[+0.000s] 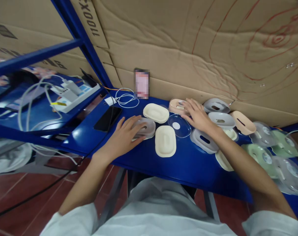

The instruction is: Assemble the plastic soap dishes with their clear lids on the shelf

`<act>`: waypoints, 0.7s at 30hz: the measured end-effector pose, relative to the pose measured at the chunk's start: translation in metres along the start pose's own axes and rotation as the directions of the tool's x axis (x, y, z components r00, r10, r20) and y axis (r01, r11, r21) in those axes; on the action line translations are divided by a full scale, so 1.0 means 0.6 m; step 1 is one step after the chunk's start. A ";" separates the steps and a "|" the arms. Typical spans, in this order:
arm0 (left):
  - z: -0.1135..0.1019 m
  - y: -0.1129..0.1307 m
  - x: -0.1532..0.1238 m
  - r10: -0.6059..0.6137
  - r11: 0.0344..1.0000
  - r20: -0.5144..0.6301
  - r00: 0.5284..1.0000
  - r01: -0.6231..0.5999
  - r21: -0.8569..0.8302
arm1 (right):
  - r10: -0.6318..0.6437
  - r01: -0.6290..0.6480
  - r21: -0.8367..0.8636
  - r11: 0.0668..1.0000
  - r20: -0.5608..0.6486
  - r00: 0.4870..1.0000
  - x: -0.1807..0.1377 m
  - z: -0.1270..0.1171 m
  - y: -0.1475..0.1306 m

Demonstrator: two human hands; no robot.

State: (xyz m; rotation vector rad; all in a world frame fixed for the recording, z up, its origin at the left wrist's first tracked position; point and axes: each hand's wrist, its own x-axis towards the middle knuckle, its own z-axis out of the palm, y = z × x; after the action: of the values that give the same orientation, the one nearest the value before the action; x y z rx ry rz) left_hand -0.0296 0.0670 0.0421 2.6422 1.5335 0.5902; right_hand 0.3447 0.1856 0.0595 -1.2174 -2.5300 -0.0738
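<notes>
Shirt front (161, 209) closest to camera, blue table (188, 173) just past it. Left hand (121, 139) is over the grey slotted dish (150, 128), just beside the two cream trays (165, 141); fingers toward its far side, thumb toward the near side. Contact looks likely, can't tell if it's actually gripped. Right hand (198, 114) has fingers over the right end of the peach dish (175, 105), at the back of the table by the cardboard (161, 78); can't tell if that's grasped either. Clear oval piece (184, 127) lies between the hands. Handling, my read: both dishes look like thin moulded plastic, so light, fairly stiff, probably slippery, might crack if squeezed hard. Best hold: thumb and fingers across the long sides at the rim, clear of the slot.
</notes>
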 end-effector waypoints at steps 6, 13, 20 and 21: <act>0.041 -0.012 -0.056 -0.057 0.992 -0.253 0.966 0.026 -0.124 | -0.345 0.340 0.085 0.937 0.060 0.937 -0.120 -0.002 -0.221; 0.037 0.069 -0.064 0.004 0.975 -0.466 0.885 -0.107 -0.196 | -0.454 0.446 0.151 0.882 0.019 0.891 -0.199 0.031 -0.241; 0.063 0.135 -0.048 0.162 0.935 -0.383 0.909 -0.266 -0.234 | -0.517 0.537 0.130 0.833 -0.163 0.841 -0.225 0.002 -0.177; 0.068 0.139 -0.044 0.171 0.935 -0.368 0.914 -0.269 -0.234 | -0.519 0.547 0.098 0.831 -0.215 0.827 -0.228 0.002 -0.169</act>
State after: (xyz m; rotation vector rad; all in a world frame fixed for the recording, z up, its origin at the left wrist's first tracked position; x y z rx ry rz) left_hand 0.0417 0.0083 0.0138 2.6030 1.1012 1.2411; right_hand 0.3458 0.0190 0.0249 -0.3874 -2.5759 -0.1086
